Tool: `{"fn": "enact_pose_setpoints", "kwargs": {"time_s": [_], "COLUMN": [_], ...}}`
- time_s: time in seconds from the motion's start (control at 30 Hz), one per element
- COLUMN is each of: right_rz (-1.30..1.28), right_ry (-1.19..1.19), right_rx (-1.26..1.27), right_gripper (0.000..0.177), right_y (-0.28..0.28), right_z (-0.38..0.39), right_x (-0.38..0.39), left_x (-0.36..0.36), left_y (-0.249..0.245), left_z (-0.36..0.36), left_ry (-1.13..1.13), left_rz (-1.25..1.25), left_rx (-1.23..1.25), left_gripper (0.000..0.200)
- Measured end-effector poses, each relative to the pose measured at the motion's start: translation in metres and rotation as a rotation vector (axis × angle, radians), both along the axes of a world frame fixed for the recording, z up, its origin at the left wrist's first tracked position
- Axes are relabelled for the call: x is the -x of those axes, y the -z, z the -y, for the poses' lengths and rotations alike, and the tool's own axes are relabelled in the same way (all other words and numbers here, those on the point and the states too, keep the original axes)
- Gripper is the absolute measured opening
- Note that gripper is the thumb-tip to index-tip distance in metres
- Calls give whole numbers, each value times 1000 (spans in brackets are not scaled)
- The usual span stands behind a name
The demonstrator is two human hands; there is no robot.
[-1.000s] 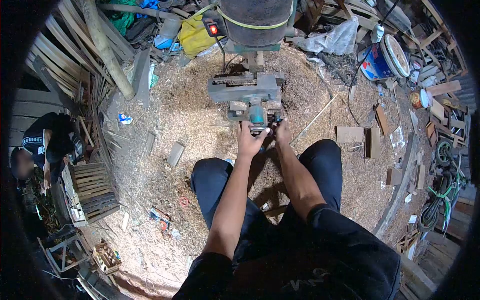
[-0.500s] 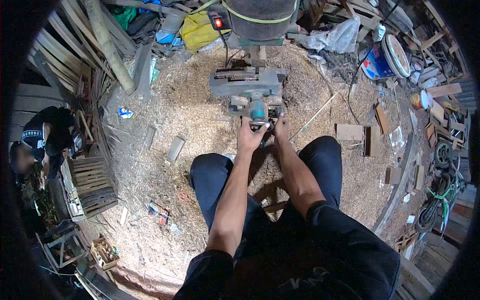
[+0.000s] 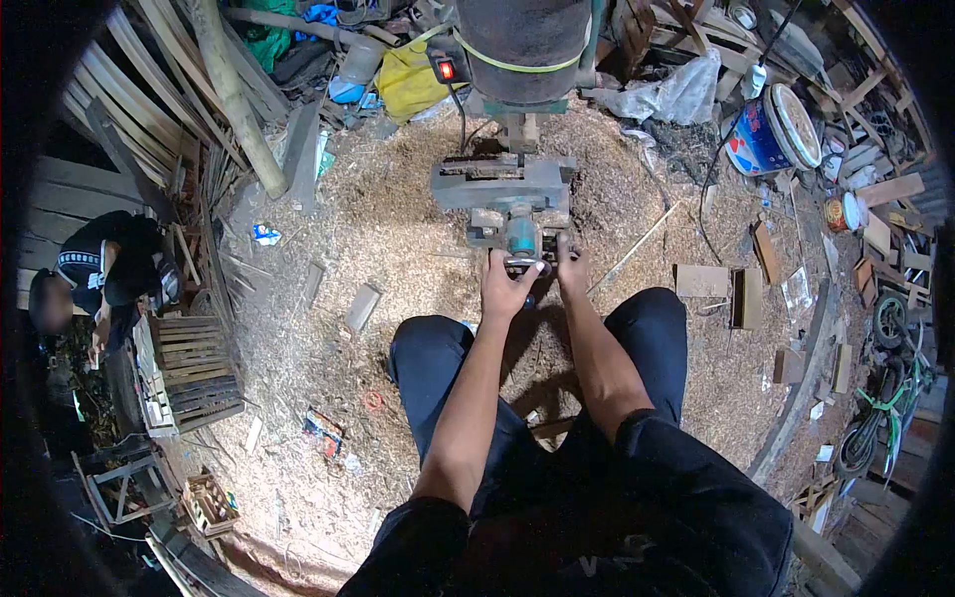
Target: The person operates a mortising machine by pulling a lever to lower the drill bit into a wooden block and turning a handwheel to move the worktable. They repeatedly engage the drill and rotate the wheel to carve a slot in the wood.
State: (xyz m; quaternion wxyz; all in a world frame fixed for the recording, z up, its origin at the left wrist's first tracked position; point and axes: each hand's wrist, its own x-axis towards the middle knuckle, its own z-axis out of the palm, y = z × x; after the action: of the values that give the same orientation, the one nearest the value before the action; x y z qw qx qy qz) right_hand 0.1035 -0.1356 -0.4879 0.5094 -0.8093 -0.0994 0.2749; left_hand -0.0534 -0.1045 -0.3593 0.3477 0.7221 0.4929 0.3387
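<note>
A machine with a grey metal carriage (image 3: 502, 186) and a teal cylinder (image 3: 520, 235) stands in front of my knees. Below the cylinder is a round handwheel (image 3: 525, 263). My left hand (image 3: 505, 287) is closed round the wheel's left side, its thumb reaching across toward the middle. To the right of the wheel, my right hand (image 3: 571, 267) has its fingers curled at the carriage's front corner; what they grip is too small to make out. A dark motor drum (image 3: 522, 50) with a yellow-green band rises behind the carriage.
A lit red switch (image 3: 447, 71) hangs beside the drum. Shavings cover the floor (image 3: 348, 229), with wood blocks (image 3: 701, 281) on it. Another person (image 3: 109, 259) is at the far left by a slatted crate (image 3: 194, 373). A bucket (image 3: 766, 134) and a motorbike (image 3: 880, 408) are at right.
The whole view has shifted slightly, so the machine sits lower and further right. Both my hands stay at the wheel and carriage front. The other person's arm has moved a little.
</note>
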Motion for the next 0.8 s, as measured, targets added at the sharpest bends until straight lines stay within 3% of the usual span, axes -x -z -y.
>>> {"fn": "enact_pose_setpoints", "kwargs": {"time_s": [0.1, 0.2, 0.23, 0.33, 0.37, 0.47, 0.5, 0.6, 0.63, 0.73, 0.77, 0.8], "right_rz": [186, -332, -195, -198, -135, -31, 104, 80, 69, 232, 166, 292], "right_ry": [-133, 71, 122, 37, 32, -134, -240, -161, -138, -200, -167, -141], "right_rx": [-5, -202, 64, 210, 229, 218, 303, 98, 24, -10, -299, -337], "right_gripper": [59, 66, 72, 73, 66, 58, 47, 39, 33, 33, 34, 33], "right_y": [38, 44, 43, 23, 42, 30, 21, 1, -5, -72, -89, -123], "right_z": [0, 1, 0, 12, 12, 20, 21, 15, 9, -11, -23, -37], "right_x": [-1, 1, 2, 1, -2, -1, -6, -12, -19, -45, -58, -69], "left_x": [1, 1, 2, 8, 10, 16, 17, 15, 15, 20, 20, 15], "left_y": [-5, -20, -25, 1, 3, -6, -7, -10, 2, -13, -5, -30], "left_z": [-1, -1, -1, -2, -2, -4, -7, -2, -3, -18, -29, -40], "left_ry": [35, 33, 48, 69, 78, 130, 149, 109, 101, 222, 231, 189], "left_rz": [-18, -27, -54, -39, -48, -56, -115, -219, -204, -190, -204, -88], "left_rx": [133, 190, 235, 93, 71, 161, 215, 176, 47, 333, 231, 114], "left_gripper": [53, 54, 54, 56, 56, 54, 53, 52, 48, 46, 35, 34]}}
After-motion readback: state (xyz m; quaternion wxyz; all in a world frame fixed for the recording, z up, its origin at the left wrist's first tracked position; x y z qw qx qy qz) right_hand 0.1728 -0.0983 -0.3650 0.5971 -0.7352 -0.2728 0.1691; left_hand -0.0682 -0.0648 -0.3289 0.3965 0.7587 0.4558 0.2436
